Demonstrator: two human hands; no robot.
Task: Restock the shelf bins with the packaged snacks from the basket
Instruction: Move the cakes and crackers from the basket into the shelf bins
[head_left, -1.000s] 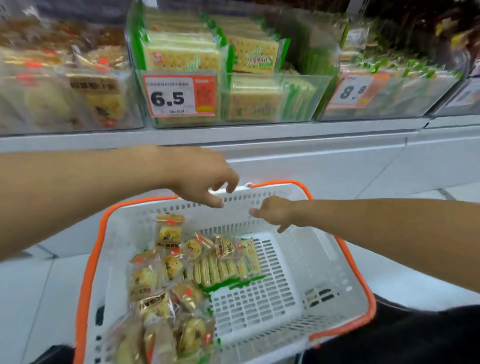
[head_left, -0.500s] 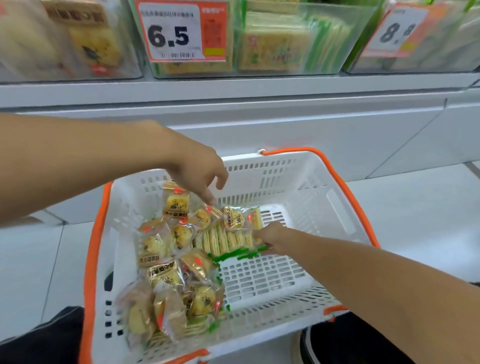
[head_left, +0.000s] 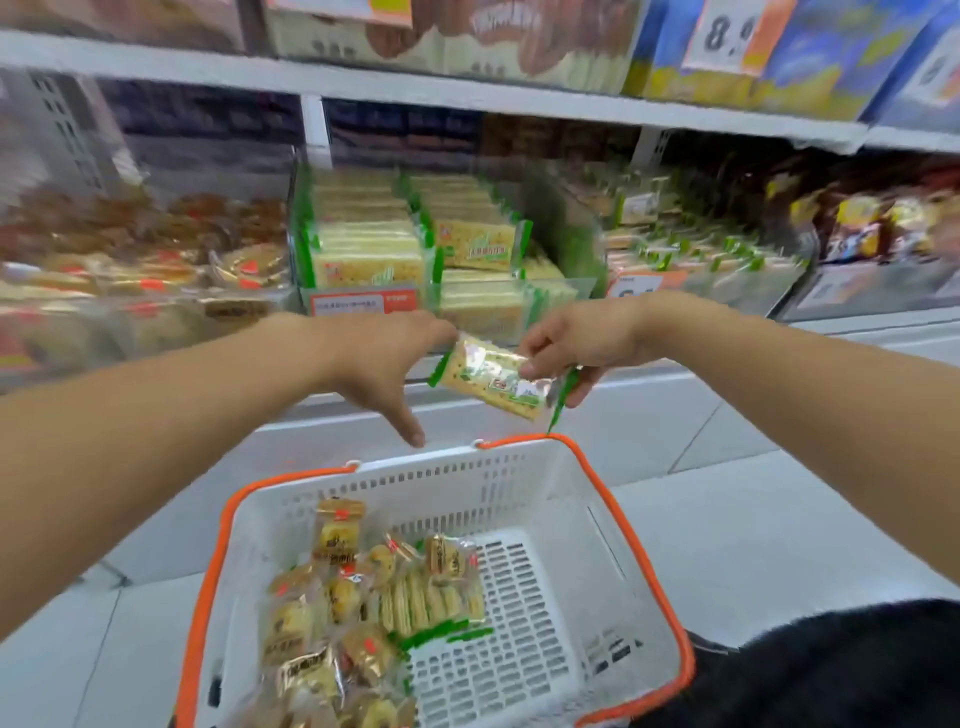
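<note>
Right hand (head_left: 582, 340) is raised in front of the shelf, fingers (head_left: 535, 370) pinching the right end of a cracker packet (head_left: 493, 378) with green edges; the packet is held in the air, tilted, above the far rim of the basket (head_left: 639, 551) and below the front of the clear shelf bin (head_left: 514, 296). Left hand (head_left: 387, 358) is beside the packet's left end, fingers relaxed and spread, thumb pointing down toward the basket rim; fingertips are just at the packet's upper left corner, contact cannot be told. The shelf bin holds stacks of matching green-edged cracker packets, with a red and white price tag (head_left: 363, 301) on its front. Bin to the left (head_left: 140, 270) holds brownish wrapped snacks; bin to the right (head_left: 701, 260) holds more green-trimmed packets, blurred. Basket is white with an orange rim and sits low in view on a light floor (head_left: 779, 519). Inside, on its left half, lie wrapped pastry snacks (head_left: 332, 597) and a row of green-edged cracker packets (head_left: 431, 597). Dark clothing (head_left: 831, 670) shows at lower right.
</note>
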